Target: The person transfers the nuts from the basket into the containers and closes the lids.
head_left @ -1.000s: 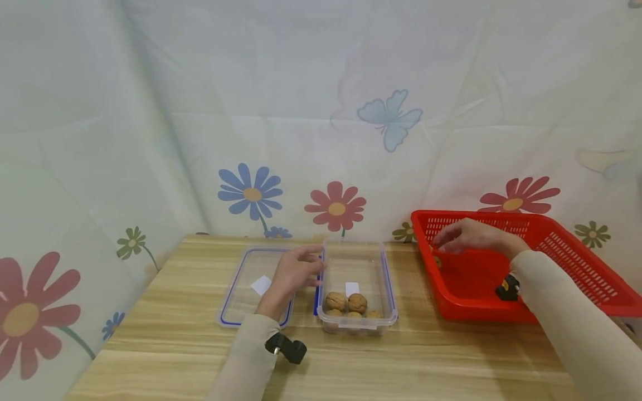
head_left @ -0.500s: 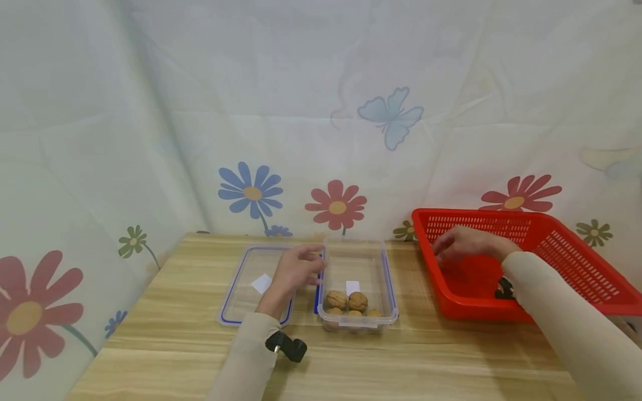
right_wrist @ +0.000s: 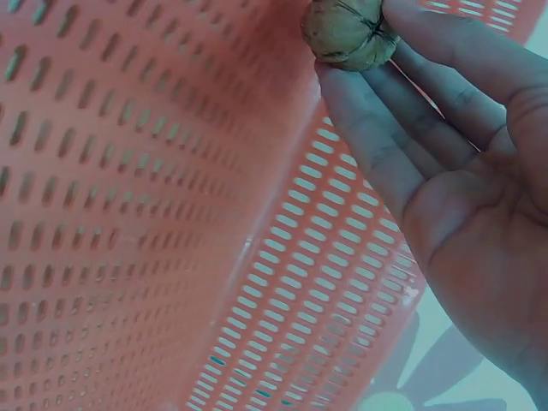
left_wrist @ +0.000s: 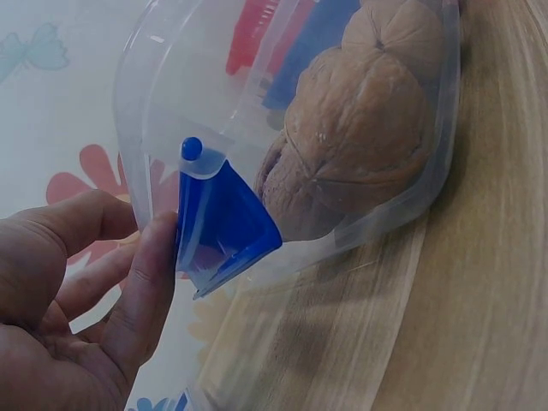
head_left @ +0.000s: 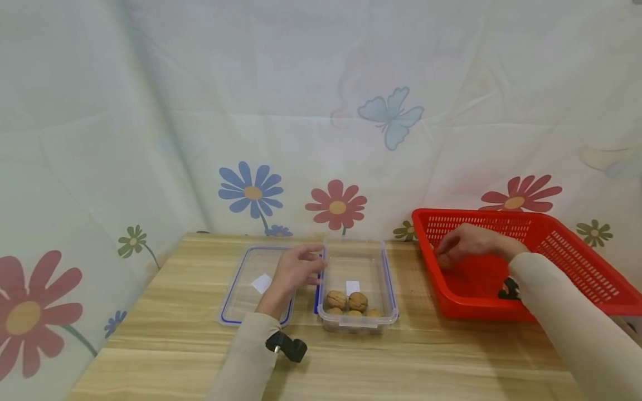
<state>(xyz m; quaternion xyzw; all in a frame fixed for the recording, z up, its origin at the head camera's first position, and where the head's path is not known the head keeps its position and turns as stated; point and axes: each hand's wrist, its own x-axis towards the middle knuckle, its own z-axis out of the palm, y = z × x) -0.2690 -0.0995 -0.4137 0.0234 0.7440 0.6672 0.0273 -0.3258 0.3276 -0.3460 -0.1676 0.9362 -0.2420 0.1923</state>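
My right hand [head_left: 466, 242] is inside the red plastic basket [head_left: 501, 309], near its left wall. Between thumb and fingertips it pinches a walnut [right_wrist: 349, 32], seen in the right wrist view. My left hand [head_left: 293, 273] holds the left rim of a clear plastic container [head_left: 356, 321]; in the left wrist view its fingers [left_wrist: 145, 300] are at the wall beside a blue latch [left_wrist: 224, 227]. Several walnuts [head_left: 358, 302] lie at the container's near end, with a white label [head_left: 353, 288] behind them.
A clear lid with a blue seal [head_left: 236, 298] lies flat on the wooden table [head_left: 165, 334], left of the container and partly behind my left hand. A flowered cloth [head_left: 301, 139] hangs behind the table. The basket stands at the right.
My right hand has gone down into the basket, where a walnut lay by the left wall, then risen slightly, now pinching a walnut. My left hand stays at the container's rim.
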